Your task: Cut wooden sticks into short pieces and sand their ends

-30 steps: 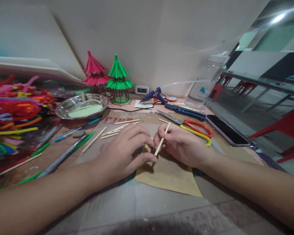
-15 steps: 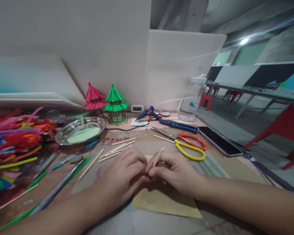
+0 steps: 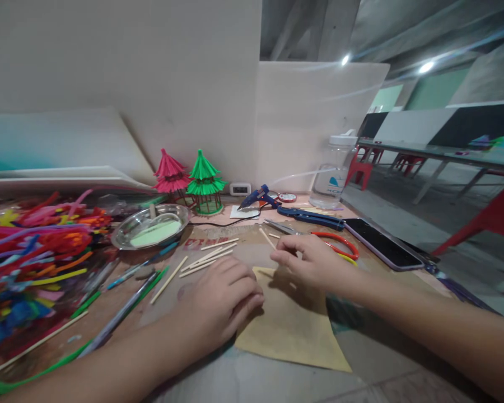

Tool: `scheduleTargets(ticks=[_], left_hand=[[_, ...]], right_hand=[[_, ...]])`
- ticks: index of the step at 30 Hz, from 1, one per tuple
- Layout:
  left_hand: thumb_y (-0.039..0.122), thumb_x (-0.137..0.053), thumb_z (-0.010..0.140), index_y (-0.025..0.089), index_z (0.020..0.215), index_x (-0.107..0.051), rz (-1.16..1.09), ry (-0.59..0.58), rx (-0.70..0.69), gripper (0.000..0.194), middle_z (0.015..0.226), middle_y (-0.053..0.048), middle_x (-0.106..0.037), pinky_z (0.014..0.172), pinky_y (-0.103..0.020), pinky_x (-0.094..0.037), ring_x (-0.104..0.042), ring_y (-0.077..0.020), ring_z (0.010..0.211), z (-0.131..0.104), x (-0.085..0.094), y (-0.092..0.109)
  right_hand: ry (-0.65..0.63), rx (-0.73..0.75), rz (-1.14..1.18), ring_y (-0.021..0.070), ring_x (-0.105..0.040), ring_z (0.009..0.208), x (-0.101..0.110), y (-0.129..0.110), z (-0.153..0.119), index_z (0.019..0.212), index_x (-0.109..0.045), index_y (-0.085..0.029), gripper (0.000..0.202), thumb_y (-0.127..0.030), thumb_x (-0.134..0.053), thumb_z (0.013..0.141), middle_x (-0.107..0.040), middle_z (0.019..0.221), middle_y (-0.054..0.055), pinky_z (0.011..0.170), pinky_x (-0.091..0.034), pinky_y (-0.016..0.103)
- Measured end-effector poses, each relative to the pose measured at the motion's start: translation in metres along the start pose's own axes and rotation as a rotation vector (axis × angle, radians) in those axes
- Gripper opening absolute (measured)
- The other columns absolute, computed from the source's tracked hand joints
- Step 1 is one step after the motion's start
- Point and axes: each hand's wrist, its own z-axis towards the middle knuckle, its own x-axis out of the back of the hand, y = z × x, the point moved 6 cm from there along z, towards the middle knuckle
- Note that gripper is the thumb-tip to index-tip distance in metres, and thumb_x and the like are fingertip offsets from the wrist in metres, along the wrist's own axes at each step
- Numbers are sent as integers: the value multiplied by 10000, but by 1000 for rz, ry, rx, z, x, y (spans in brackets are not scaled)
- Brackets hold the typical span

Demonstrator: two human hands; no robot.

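Note:
My right hand is raised over the top edge of a tan paper sheet, its fingers closed on a thin wooden stick that points up and left. Scissors with orange and yellow handles lie just behind it, partly covered by the hand. My left hand rests at the paper's left edge with curled fingers; whatever they hold, if anything, is hidden. Several loose wooden sticks lie on the cardboard beyond my left hand.
On the left are colourful pipe cleaners and a metal dish. Small red and green pipe-cleaner huts stand behind, near a glue gun. A water bottle, blue-handled tool and phone sit right.
My hands, together before, are now apart. The right hand has moved up and right with the stick, over part of the scissors. The whole view has shifted slightly.

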Motion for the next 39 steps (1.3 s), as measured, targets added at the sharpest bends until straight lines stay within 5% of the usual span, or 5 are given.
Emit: scheduleTargets(ticks=[7, 13, 25, 31, 39], left_hand=[[310, -588, 958, 213, 1011, -673, -138, 146, 296, 139, 954, -28, -729, 777, -311, -514, -667, -197, 879, -2, 12, -14], [208, -612, 942, 212, 849, -685, -198, 344, 184, 118, 811, 32, -728, 734, -213, -502, -665, -118, 769, -3, 34, 9], [246, -731, 848, 213, 754, -697, -507, 306, 431, 106, 760, 43, -729, 710, -220, -507, -650, -117, 724, -1, 31, 4], [293, -726, 853, 205, 722, -653, -485, 305, 442, 174, 740, 44, -699, 693, -222, -486, -628, -116, 707, -2, 31, 3], [327, -597, 952, 194, 737, -637, -323, 214, 372, 255, 740, 18, -676, 676, -253, -443, -610, -139, 716, 1, 23, -10]], right_hand=[[-85, 188, -60, 155, -595, 711, -6, -11, -10, 835, -663, -175, 268, -307, -487, 987, -681, 768, 41, 657, -406, 260], [-127, 325, 82, 130, -618, 671, -25, -38, -32, 849, -697, -176, 267, -270, -501, 1003, -714, 756, 38, 641, -433, 226], [-86, 209, 305, 84, -610, 590, -22, -45, -39, 997, -713, -187, 153, -241, -574, 963, -728, 764, -9, 572, -459, 178], [-99, 168, 306, 113, -638, 608, -27, -39, -41, 1094, -660, -190, 178, -254, -567, 956, -723, 758, 1, 562, -486, 211], [127, 105, 517, 124, -689, 759, -5, -36, -39, 959, -666, -240, 55, -225, -633, 917, -722, 833, -7, 682, -551, 239]])
